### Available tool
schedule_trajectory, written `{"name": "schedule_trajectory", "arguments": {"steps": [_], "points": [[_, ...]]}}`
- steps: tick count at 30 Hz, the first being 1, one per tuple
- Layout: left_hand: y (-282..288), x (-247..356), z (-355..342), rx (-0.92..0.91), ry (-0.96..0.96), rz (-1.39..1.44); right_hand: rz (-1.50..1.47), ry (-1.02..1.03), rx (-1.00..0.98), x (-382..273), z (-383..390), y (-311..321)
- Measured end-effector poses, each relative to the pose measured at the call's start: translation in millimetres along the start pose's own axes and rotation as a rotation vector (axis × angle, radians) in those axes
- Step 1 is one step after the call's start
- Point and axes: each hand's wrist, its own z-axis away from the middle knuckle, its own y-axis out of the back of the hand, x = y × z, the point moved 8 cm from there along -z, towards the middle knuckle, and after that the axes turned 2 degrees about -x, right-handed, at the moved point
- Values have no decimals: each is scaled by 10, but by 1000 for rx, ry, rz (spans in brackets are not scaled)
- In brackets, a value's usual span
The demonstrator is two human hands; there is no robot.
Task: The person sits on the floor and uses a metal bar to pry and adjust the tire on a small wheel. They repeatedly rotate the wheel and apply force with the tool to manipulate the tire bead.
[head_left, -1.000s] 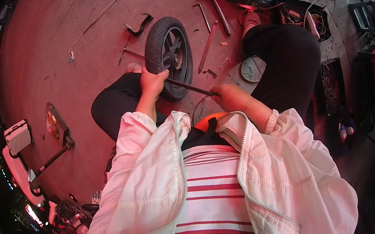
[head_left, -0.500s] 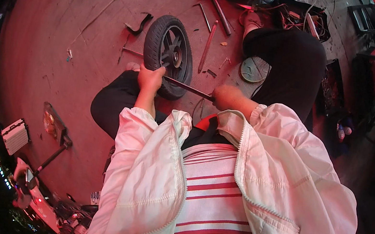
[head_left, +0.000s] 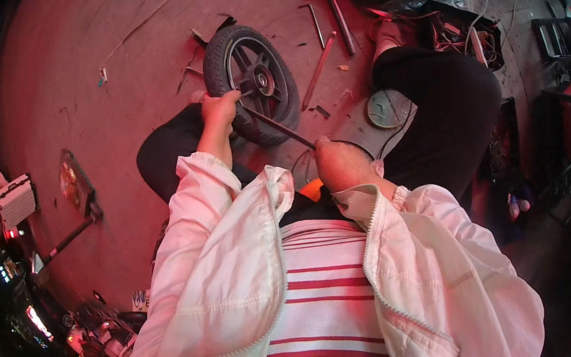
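A small black wheel with a rubber tyre lies on the reddish floor between my knees. My left hand grips the tyre's near rim. My right hand is closed around the end of a long thin metal rod, which runs from that hand up-left to the wheel near my left hand. White jacket sleeves cover both forearms.
Several metal bars and tools lie on the floor beyond the wheel. A round grey disc rests by my right knee. A box of wires stands at the back right. A flat plate with a handle lies at the left.
Both hands keep their hold on the tyre and the rod; the view has shifted slightly and the rod's angle has changed a little.
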Motion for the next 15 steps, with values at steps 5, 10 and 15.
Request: {"name": "schedule_trajectory", "arguments": {"steps": [5,10,15], "points": [[166,-271,-293,-48,139,11,153,-78,-23,67,231,283],[145,-162,-196,-83,47,-58,233,74,136,249,93,505],[29,-97,190,-218,-61,-193,615,280,312,57,-505,667]]}}
